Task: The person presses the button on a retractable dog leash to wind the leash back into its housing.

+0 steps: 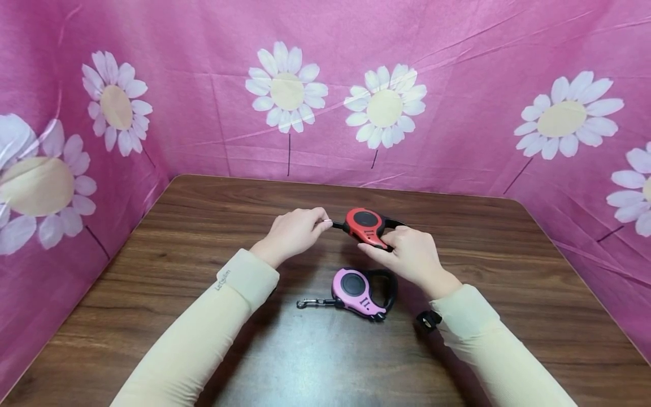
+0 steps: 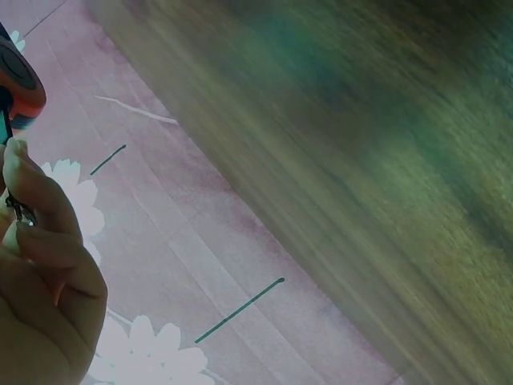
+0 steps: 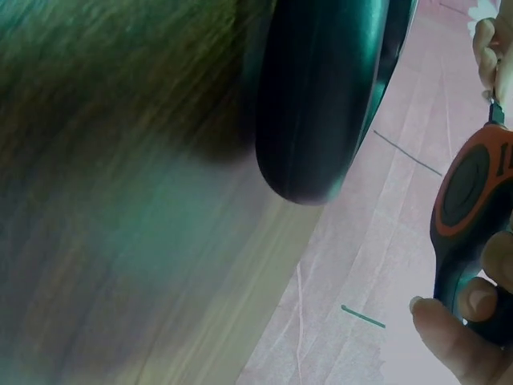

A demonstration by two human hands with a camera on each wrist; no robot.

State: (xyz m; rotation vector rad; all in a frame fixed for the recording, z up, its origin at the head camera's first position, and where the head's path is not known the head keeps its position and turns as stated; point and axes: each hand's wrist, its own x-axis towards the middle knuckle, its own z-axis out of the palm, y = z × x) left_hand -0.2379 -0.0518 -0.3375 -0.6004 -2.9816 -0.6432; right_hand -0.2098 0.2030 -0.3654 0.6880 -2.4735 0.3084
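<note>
A red and black retractable dog leash (image 1: 364, 225) is held just above the table between both hands. My right hand (image 1: 413, 257) grips its black handle, fingers wrapped through the loop; the thumb lies along the near side. At the other end my left hand (image 1: 297, 233) pinches the metal clip (image 2: 20, 210) where the short black strap comes out of the casing. The right wrist view shows the red casing (image 3: 473, 180) with the left fingers beyond it. Nearer on the table lies a pink and black retractable leash (image 1: 354, 289), its silver clip (image 1: 310, 303) pointing left.
The brown wood-grain table (image 1: 213, 226) is bordered by a pink cloth backdrop (image 1: 203, 113) with large white daisies at the back and sides. A black wrist device (image 1: 429, 320) sits under the right cuff.
</note>
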